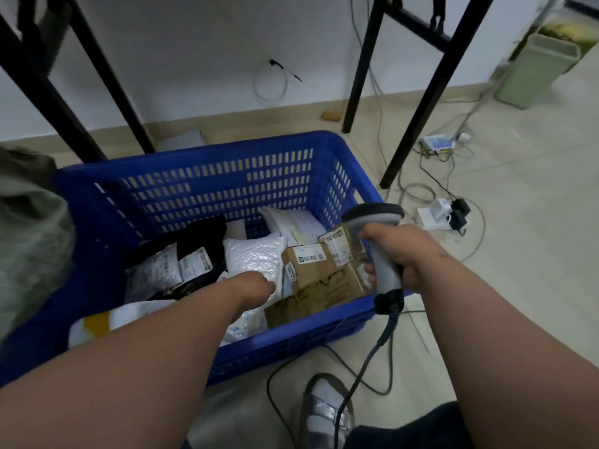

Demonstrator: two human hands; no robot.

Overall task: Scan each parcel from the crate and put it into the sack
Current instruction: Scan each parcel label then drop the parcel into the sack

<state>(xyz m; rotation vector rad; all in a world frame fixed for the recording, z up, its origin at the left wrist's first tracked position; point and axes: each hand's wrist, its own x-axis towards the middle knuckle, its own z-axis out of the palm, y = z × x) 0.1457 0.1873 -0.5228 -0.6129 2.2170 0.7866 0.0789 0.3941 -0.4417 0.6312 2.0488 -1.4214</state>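
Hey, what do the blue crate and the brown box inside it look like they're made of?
The blue crate looks like moulded plastic: uniform glossy colour, walls pierced with regular slots. The brown box looks like matte corrugated cardboard, with folded flaps, printed lettering and white paper labels stuck on; its corrugation itself isn't visible.

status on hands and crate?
Right hand grips scanner. Left hand reaching into blue crate, on white bubble mailer. Nothing lifted yet; no obstruction.
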